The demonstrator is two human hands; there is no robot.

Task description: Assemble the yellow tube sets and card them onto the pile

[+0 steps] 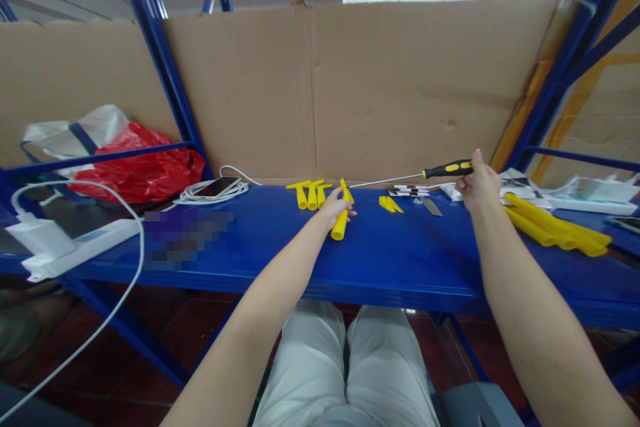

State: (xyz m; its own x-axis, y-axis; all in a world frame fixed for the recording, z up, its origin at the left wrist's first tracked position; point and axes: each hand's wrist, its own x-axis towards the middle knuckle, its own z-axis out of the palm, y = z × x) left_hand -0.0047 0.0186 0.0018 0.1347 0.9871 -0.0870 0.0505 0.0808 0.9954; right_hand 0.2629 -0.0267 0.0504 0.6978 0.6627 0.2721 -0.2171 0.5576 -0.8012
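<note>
My left hand [336,208] is closed round a yellow T-shaped plastic piece [339,227], its tube end pointing toward me. A long screwdriver [447,169] with a black and yellow handle is gripped by my right hand [480,181]. Its thin shaft runs left, and the tip reaches the top of the yellow piece; exact contact is too small to tell. Just left of my left hand several similar yellow T-shaped pieces [312,195] stand in a row. Small yellow strips [390,204] lie between my hands, near a flat metal blade [432,207] and tiny screws [417,201].
Long yellow tubes [555,227] lie at the right beside a white power strip [590,200]. On the left are a coiled white cable [210,193], a phone, a red plastic bag [145,163] and another power strip [85,247]. Cardboard [390,80] stands behind the blue table [390,267].
</note>
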